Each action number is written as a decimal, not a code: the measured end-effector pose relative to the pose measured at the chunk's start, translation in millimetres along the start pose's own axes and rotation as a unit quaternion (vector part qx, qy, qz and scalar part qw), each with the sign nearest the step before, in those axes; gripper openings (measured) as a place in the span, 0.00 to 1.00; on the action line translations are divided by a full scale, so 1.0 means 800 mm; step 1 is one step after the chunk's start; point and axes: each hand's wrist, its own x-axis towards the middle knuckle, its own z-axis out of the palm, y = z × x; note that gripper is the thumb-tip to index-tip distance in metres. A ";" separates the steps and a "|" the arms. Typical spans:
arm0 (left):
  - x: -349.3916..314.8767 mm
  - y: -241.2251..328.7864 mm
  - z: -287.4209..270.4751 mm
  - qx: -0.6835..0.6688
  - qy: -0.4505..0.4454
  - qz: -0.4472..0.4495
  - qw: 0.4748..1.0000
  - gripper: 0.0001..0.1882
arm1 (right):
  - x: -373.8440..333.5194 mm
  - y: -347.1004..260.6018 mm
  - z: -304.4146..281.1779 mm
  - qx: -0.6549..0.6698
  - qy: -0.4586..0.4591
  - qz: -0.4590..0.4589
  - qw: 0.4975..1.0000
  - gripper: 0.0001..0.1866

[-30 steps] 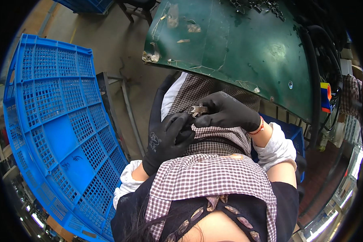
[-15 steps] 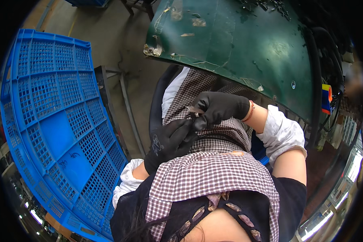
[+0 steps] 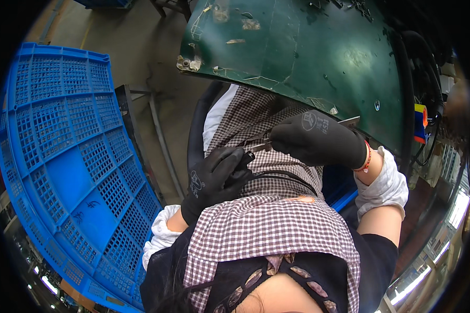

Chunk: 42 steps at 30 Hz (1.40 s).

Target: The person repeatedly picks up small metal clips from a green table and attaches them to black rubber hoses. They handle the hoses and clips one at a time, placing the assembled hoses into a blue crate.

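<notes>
Both my hands wear black gloves and meet over my checked apron (image 3: 277, 229). My left hand (image 3: 219, 175) is closed, fingers pinched around a small dark piece (image 3: 250, 155) whose shape is mostly hidden. Just to its right, my right hand (image 3: 316, 138) is curled around a thin metal tool (image 3: 349, 121). One silvery flat end sticks out behind that glove, beside the table edge. From the front of the fist a narrow blade-like tip (image 3: 261, 147) points toward the small piece; whether they touch I cannot tell.
A green work table (image 3: 308, 57) with scraps and worn tape lies ahead, small black parts (image 3: 357, 6) piled at its far side. At my left stands a large blue mesh crate (image 3: 68, 172). Black cables (image 3: 428, 73) and an orange-and-blue roll-like object (image 3: 421, 123) are at the right.
My right hand has drawn back to the right and turned its back upward. The metal tool's rear end now shows. My left hand stays low over the apron, pinching the small piece.
</notes>
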 end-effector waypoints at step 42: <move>0.158 0.103 -0.084 0.065 0.307 0.154 0.937 0.16 | -0.046 0.009 0.006 -0.406 0.530 -0.085 0.739 0.26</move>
